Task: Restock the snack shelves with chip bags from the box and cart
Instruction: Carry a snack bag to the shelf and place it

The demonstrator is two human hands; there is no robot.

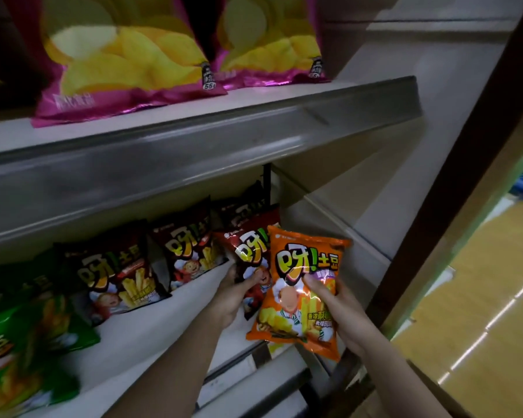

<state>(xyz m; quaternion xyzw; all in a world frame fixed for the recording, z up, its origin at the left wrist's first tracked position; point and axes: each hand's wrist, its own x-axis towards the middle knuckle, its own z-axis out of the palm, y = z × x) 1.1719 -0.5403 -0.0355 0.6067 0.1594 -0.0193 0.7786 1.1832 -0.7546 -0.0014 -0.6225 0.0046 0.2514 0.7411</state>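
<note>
Orange chip bag (pixel 299 285) looks light, puffy, slick & crushable; right hand (pixel 341 309) fingers pinch its edge, left hand (pixel 234 292) grips red bag (pixel 248 254) w/ curled fingers

There is only the one view, worn on the person's head, close in front of the shelving and tilted so the unit leans across the picture. It faces forward and down onto the lower shelf (pixel 163 321), near enough that both forearms reach in from the bottom edge. The upper shelf (pixel 194 140) fills the top, its front edge running almost overhead, and the floor (pixel 480 297) shows at the right.
</note>
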